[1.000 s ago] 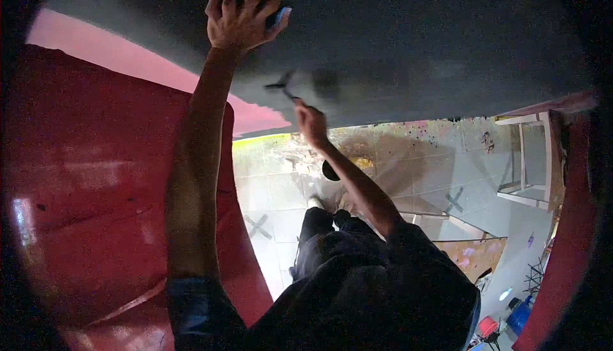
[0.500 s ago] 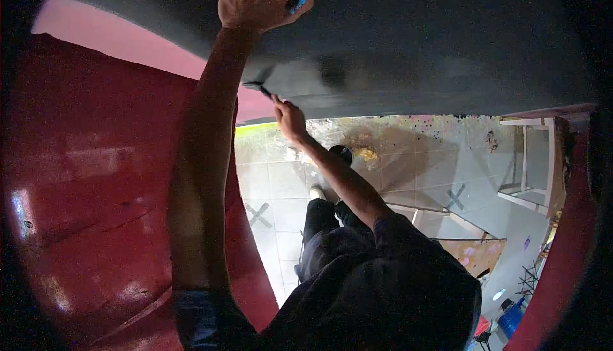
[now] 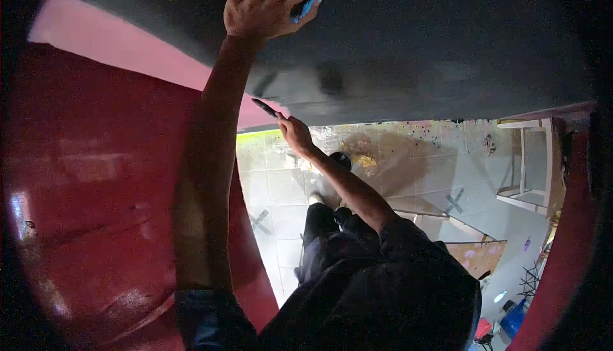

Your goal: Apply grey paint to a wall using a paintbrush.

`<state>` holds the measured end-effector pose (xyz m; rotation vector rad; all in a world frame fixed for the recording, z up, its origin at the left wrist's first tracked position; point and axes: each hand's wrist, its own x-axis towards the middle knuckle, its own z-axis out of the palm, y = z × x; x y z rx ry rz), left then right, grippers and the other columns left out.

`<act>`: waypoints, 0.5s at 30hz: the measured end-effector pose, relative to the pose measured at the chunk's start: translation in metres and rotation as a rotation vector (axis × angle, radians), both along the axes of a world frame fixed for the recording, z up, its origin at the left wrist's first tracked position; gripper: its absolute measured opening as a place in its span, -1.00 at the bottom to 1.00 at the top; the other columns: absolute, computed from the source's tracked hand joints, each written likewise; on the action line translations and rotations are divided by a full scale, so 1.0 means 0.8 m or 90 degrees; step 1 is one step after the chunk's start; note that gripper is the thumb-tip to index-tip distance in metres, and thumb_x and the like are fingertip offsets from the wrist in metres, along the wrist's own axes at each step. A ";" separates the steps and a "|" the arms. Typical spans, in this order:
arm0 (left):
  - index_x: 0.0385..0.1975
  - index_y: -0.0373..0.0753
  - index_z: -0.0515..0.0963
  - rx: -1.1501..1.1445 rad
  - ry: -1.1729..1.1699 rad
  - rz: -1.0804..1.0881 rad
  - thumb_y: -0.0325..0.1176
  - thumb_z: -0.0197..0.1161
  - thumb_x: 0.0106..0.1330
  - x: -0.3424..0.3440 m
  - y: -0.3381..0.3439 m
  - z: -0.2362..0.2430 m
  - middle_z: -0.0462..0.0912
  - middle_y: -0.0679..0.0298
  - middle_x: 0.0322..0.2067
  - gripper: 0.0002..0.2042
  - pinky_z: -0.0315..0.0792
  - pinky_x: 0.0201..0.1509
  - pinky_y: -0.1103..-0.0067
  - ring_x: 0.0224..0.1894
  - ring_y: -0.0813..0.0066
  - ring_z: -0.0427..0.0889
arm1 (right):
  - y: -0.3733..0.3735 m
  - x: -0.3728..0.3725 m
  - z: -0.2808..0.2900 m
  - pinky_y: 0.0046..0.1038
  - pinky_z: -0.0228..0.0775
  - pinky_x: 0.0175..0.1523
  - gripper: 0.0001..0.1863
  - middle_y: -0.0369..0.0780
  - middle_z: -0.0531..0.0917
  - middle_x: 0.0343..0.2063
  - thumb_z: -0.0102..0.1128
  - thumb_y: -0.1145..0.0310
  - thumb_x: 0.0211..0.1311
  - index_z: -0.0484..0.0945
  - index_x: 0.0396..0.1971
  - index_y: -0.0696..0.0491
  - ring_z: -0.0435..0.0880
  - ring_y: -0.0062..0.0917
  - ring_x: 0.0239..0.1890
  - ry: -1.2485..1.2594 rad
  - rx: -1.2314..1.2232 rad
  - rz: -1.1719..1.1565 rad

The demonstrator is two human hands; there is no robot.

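My left hand [image 3: 268, 9] is spreading its fingers in front of the dark wall [image 3: 447, 44]; I cannot tell how firmly the palm is pressing. Something blue [image 3: 308, 10] is showing beside my left thumb, and I cannot tell whether I am gripping it. My right hand [image 3: 296, 135] is closing around a black brush [image 3: 263, 106], low on the wall, where the dark paint is bordering a pink strip [image 3: 128, 39]. The brush is pointing up and leftward; whether its tip is touching the wall, I cannot tell. A red sheet [image 3: 102, 185] is covering the area left of the wall's pink strip. On the tiled floor [image 3: 284, 188], a round black tub [image 3: 340, 159] is standing near the wall's foot, and a wooden frame [image 3: 548, 166] is standing by the wall's right end.
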<state>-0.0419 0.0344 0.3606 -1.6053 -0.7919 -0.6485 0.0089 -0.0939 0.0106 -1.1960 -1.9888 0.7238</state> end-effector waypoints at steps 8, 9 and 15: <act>0.16 0.15 0.31 -0.030 0.004 0.003 0.06 0.15 0.08 -0.003 -0.002 -0.001 0.30 0.30 0.19 -0.42 0.13 0.17 0.14 0.24 0.11 0.20 | -0.004 0.076 -0.032 -0.26 0.36 -0.49 -0.66 -0.09 0.52 -0.63 0.03 0.31 0.24 0.46 0.02 -0.03 0.54 -0.22 -0.57 0.034 0.012 -0.210; 0.15 0.15 0.32 -0.024 -0.008 0.010 0.07 0.14 0.08 -0.008 -0.004 -0.002 0.30 0.29 0.20 -0.43 0.12 0.19 0.16 0.25 0.11 0.19 | -0.015 0.077 -0.012 -0.26 0.34 -0.51 -0.68 -0.09 0.51 -0.65 0.02 0.31 0.26 0.46 0.01 -0.01 0.53 -0.22 -0.59 0.025 -0.024 -0.207; 0.15 0.14 0.33 -0.007 0.006 0.004 0.08 0.11 0.10 -0.001 0.000 0.002 0.29 0.29 0.21 -0.45 0.11 0.20 0.17 0.26 0.11 0.19 | -0.020 0.023 -0.028 -0.24 0.39 -0.45 -0.75 -0.09 0.55 -0.59 0.05 0.34 0.22 0.53 -0.13 0.03 0.56 -0.20 -0.52 -0.044 -0.053 -0.045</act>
